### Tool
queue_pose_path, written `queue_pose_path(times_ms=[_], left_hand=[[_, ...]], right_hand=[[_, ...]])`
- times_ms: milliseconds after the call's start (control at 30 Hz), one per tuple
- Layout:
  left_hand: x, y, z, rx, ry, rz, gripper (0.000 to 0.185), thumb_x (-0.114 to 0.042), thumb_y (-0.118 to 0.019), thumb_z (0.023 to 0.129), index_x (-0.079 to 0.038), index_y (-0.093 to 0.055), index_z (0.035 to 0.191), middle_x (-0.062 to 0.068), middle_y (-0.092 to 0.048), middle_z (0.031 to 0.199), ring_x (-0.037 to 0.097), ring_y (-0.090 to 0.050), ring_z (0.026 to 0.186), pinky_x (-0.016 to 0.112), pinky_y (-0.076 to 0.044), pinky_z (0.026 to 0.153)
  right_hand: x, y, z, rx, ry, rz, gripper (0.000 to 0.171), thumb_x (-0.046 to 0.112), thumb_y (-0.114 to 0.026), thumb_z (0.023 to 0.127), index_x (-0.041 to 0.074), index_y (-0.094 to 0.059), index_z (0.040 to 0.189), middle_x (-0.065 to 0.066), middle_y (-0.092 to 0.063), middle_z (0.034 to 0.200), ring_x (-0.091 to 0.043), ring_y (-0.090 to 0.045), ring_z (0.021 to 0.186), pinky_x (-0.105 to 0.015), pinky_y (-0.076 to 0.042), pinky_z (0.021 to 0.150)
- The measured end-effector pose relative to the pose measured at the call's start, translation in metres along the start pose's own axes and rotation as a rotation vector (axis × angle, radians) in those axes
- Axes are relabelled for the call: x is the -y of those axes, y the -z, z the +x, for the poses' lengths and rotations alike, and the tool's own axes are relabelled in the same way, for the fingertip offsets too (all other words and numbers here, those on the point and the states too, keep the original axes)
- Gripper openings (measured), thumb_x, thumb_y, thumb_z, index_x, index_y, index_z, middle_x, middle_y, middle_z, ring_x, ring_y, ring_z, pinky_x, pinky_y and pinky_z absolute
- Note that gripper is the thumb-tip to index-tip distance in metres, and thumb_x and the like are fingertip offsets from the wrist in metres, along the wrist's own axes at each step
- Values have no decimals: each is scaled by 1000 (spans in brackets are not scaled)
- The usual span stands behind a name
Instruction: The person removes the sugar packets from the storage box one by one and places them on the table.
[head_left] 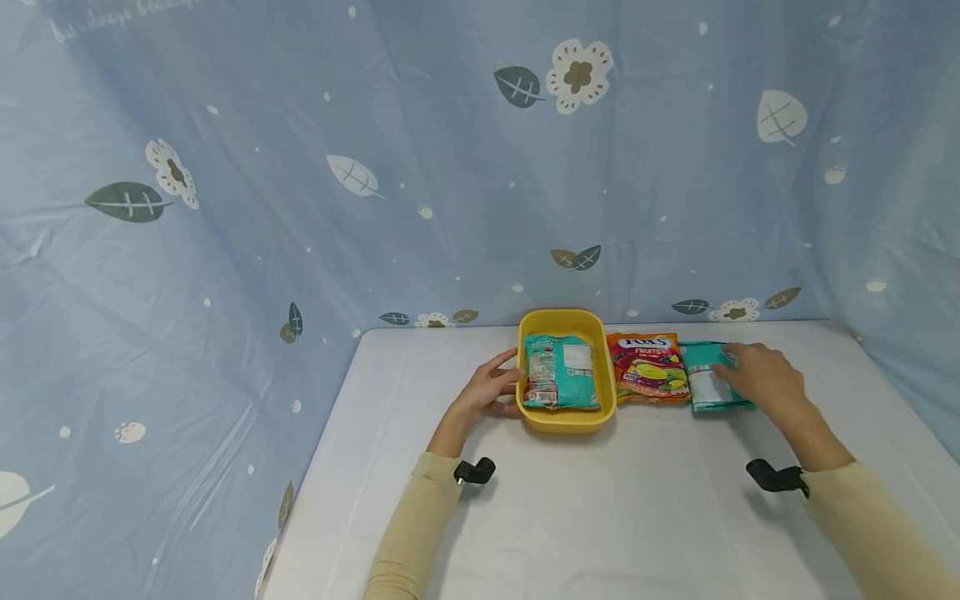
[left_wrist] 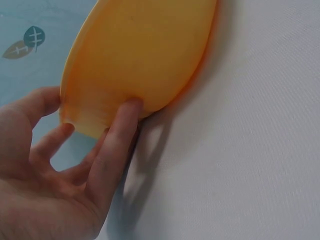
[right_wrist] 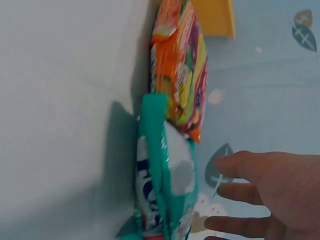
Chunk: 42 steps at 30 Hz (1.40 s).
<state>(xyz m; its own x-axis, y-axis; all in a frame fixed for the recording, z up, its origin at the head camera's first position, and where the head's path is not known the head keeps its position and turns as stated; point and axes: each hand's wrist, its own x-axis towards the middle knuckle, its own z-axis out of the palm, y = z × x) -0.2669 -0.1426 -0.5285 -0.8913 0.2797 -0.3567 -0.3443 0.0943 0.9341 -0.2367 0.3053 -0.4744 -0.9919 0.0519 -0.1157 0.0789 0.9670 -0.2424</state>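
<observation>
The yellow tray (head_left: 562, 321) stands at the far middle of the white table (head_left: 585, 517), with a teal packet (head_left: 561, 372) inside. The left hand (head_left: 487, 390) touches its left wall with relaxed, spread fingers. Right of it lie an orange candy bag (head_left: 651, 367) and a second teal bag (head_left: 705, 385), where the right hand (head_left: 761, 377) rests with fingers straight and apart.

Right hand (head_left: 757, 379) hides part of teal bag (head_left: 705, 387); tray (left_wrist: 135, 55) cut off at top edge; bag print unreadable.
</observation>
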Motion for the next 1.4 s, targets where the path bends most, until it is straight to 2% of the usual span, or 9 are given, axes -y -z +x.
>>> queue_pose_path(times_ms=[167,400,567,667,767,900,1100,1233,1400], left_hand=[[-1,-1,0,2,5,-1,54,-34,-66,94,-41,-45,144,14,-58,129,25,-70,102,42,-64,72],[-1,-2,-1,-4,8,8,53,-33,-65,95,-41,-46,144,14,-60,129,26,-71,101,43,-64,71],[-1,-3,-1,-5,-1,13,53,-32,-64,96,-39,-45,145,14,-60,129,26,-71,101,43,-64,70],[-1,-3,0,-7,-1,16,53,-34,-64,95,-40,-46,144,13,-60,128,25,-71,100,43,-64,71],[-1,-3,0,-5,4,8,53,-35,-65,94,-40,-46,144,13,-61,128,25,-71,100,45,-64,73],[-2,-3,-1,-4,11,2,53,-34,-66,94,-40,-47,144,13,-61,128,24,-71,100,47,-63,74],[0,-2,0,-1,10,7,54,-36,-66,94,-40,-46,144,13,-59,130,26,-70,104,47,-63,75],[1,-3,0,-1,15,8,54,-37,-66,94,-41,-46,143,12,-59,130,26,-69,104,46,-63,74],[1,-2,0,-7,8,11,53,-36,-66,94,-42,-47,143,13,-59,129,25,-70,102,44,-64,71]], right_hand=[[14,2,1,5,32,-8,61,36,-60,95,-6,-47,136,-41,-47,128,-59,-47,111,-74,-49,78],[41,-1,0,-25,100,-22,55,36,-60,96,-1,-50,136,-39,-49,130,-59,-50,110,-76,-48,80],[60,-2,2,-57,186,-49,54,35,-62,95,-3,-55,132,-38,-56,123,-54,-59,99,-66,-54,75],[72,-2,4,-45,207,-59,54,33,-64,94,-4,-56,132,-36,-59,119,-50,-63,95,-58,-58,68],[83,-3,5,-37,214,-60,53,33,-64,94,-3,-56,133,-34,-61,119,-47,-64,94,-54,-59,66],[101,-7,4,-43,228,-45,51,34,-64,95,0,-58,133,-32,-61,122,-46,-63,99,-56,-60,70],[124,-11,3,-31,247,-15,49,34,-64,95,2,-59,132,-27,-63,124,-43,-64,102,-55,-60,66],[135,-13,2,-37,253,-37,50,36,-65,94,3,-59,131,-25,-65,119,-41,-65,96,-54,-61,64],[145,-15,2,-55,270,-60,48,37,-63,95,2,-61,128,-22,-66,113,-39,-65,91,-60,-59,73]])
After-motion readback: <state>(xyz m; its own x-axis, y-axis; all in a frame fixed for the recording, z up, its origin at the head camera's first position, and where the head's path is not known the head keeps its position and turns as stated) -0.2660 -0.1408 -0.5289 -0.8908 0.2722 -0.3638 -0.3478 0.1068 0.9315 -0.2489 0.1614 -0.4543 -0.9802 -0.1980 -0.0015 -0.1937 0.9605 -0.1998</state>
